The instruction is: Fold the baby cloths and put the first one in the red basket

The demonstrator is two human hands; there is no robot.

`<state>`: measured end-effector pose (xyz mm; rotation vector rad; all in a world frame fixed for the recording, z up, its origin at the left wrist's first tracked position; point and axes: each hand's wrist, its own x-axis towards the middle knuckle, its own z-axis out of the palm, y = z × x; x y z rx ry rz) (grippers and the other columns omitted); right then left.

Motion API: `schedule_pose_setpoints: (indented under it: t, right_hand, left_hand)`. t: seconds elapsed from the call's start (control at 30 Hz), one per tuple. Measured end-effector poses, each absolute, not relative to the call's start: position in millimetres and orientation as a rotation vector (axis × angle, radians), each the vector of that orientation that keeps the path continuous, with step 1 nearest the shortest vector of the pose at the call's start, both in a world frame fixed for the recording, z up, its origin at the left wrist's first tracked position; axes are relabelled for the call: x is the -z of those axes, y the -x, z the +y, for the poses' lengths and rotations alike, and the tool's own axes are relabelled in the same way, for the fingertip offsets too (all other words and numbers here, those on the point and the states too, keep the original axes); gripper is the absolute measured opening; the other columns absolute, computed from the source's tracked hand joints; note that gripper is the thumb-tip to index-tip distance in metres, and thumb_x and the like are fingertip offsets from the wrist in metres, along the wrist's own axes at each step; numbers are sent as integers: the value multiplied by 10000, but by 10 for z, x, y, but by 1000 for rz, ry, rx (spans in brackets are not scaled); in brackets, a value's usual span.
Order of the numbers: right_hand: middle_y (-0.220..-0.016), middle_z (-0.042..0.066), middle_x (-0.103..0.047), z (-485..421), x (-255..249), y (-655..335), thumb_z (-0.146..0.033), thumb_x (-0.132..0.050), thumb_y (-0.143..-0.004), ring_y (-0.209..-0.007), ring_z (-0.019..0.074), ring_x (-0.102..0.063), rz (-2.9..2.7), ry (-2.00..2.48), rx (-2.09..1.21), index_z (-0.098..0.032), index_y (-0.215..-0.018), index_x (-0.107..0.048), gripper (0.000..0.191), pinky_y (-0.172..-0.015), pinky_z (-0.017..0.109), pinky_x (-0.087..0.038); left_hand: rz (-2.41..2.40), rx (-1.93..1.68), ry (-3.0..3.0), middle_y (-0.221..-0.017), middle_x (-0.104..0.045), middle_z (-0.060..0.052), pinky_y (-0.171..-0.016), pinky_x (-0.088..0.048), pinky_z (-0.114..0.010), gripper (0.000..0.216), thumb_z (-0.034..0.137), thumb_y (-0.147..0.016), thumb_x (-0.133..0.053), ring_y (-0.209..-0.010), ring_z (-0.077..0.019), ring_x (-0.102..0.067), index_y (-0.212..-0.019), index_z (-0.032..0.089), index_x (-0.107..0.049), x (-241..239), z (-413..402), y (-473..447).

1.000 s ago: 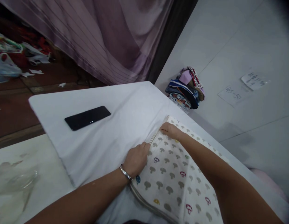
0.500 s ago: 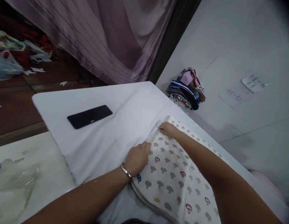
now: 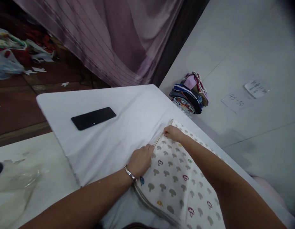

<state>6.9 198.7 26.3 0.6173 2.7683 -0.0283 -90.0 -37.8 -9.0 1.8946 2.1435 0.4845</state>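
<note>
A folded white cloth (image 3: 171, 181) printed with grey and coloured mushrooms lies in layers on a white-covered table (image 3: 128, 117). My left hand (image 3: 140, 159), with a silver bracelet at the wrist, grips the cloth's left edge, fingers curled over it. Farther up the same edge, my right hand (image 3: 172, 133) pinches the cloth near its far corner. The fingertips of both hands are partly hidden against the layers. A black smartphone (image 3: 93, 118) rests flat on the table, left of the hands and apart from them.
Folded clothes (image 3: 189, 93) are stacked at the table's far right, against a white wall (image 3: 245, 57) bearing handwritten paper notes (image 3: 257, 87). A mauve curtain (image 3: 128, 41) hangs beyond the table. At lower left is another pale surface (image 3: 49, 159); plastic bags (image 3: 8, 65) sit on the floor.
The view has shifted very slightly. Both hands keep their hold on the cloth's edge, with hardly any movement.
</note>
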Motion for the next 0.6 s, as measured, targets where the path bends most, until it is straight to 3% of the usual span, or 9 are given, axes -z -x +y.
schedule_pose_setpoints:
  t: [0.27,0.6]
  right_hand:
    - [-938,56,-644,1969,-223,-1,-199,-517,-802,-914,176,-550,2753,-620,-8,-197,-901,-664,177,-772,249,-397]
    - [-962,66,-636,1887,-311,98,-223,-516,-796,-843,185,-573,2662,-690,-100,-223,-959,-643,207,-668,247,-387]
  left_hand:
    - [2140,-474,-1886,-977,-555,-56,-641,-454,-329,229,100,-840,-336,-840,-202,-569,-1012,192,-457,87,-372,899]
    - [2114,-457,-1872,-997,-548,-65,-664,-454,-328,215,125,-851,-342,-862,-199,-564,-1023,190,-454,62,-376,914]
